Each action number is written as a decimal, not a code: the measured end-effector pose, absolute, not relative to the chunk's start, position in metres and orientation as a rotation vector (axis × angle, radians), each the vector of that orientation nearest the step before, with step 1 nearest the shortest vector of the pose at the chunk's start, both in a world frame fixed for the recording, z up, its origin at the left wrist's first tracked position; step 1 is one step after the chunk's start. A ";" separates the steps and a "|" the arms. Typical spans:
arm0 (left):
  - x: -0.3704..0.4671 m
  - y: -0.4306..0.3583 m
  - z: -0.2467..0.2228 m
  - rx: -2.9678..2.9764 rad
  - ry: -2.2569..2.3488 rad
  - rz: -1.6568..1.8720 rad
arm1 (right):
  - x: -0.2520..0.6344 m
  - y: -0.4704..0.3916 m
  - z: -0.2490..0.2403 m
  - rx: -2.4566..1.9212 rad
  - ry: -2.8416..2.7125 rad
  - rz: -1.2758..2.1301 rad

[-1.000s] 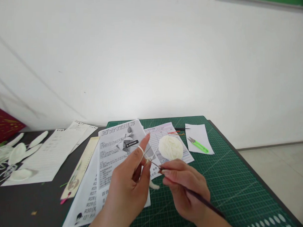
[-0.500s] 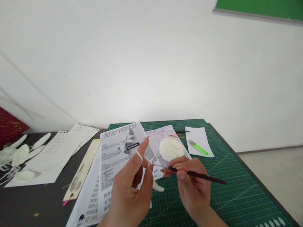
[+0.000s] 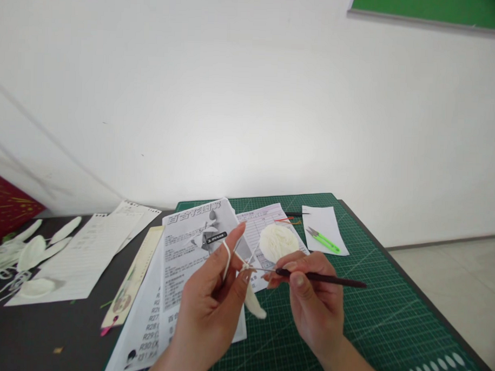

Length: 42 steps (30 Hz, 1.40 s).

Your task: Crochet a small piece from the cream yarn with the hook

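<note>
Both hands are raised close together, left hand [image 3: 213, 292] forefinger extended, right hand [image 3: 310, 304] pinched shut.

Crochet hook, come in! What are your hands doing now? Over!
Right hand grips crochet hook. Left hand pinches small white piece, yarn looped over forefinger. Nothing blocking.

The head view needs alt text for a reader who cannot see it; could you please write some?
Two bare hands crochet cream yarn above a green cutting mat: the right hand holds a dark crochet hook, the left hand pinches a small crocheted piece. Behind lie a yarn ball, printed sheets and green snips.
</note>
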State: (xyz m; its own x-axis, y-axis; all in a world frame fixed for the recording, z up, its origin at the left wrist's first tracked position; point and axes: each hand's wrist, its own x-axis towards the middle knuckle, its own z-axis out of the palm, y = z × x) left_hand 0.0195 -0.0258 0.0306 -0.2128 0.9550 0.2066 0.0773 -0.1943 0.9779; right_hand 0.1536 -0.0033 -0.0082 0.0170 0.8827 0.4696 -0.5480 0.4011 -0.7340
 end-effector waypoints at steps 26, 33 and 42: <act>0.024 -0.024 0.033 1.282 1.373 1.527 | 0.163 -0.013 -0.008 -0.463 -1.573 0.562; 0.020 -0.023 0.033 1.266 1.343 1.461 | 0.159 -0.009 -0.009 -0.491 -1.254 0.906; 0.020 -0.024 0.024 1.533 1.412 1.505 | 0.165 -0.011 -0.011 -0.504 -1.376 0.836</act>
State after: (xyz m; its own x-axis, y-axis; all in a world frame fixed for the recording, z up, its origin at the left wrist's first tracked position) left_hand 0.0201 -0.0242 0.0243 -0.1870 0.9193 0.3463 0.2872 -0.2860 0.9142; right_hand 0.1650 -0.0106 -0.0114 -0.0165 0.7640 0.6450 -0.2199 0.6265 -0.7478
